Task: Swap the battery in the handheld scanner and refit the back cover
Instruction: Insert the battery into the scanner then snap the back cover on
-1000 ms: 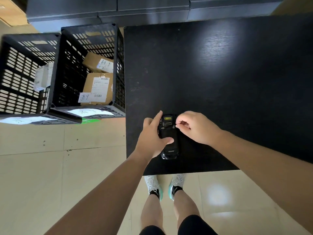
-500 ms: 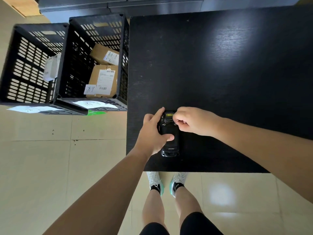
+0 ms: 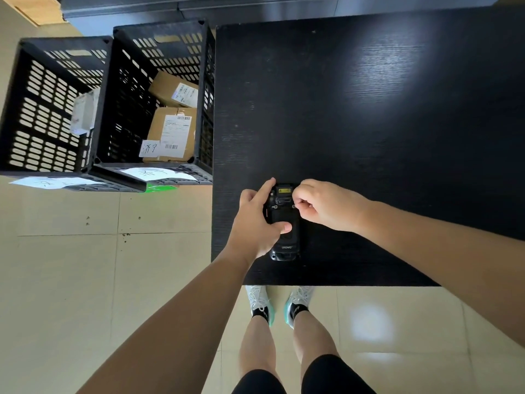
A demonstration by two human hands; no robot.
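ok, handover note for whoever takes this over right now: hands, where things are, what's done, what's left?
Left hand: holds the handheld scanner down on the black table, thumb across the back cover.
Right hand: fingers pinched at the right-hand fastener near the scanner's top.
Scanner lies back up by the table's near edge, cover on.
No loose battery in view; whether the swap is done cannot be told.
Left: finish both fasteners, confirm the cover sits flush.

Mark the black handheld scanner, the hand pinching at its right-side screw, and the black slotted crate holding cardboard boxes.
black handheld scanner (image 3: 285, 220): head view, on its back cover.
right hand (image 3: 326, 206): head view, on the knuckles.
black slotted plastic crate with cardboard boxes (image 3: 206, 89): head view, on its right wall.
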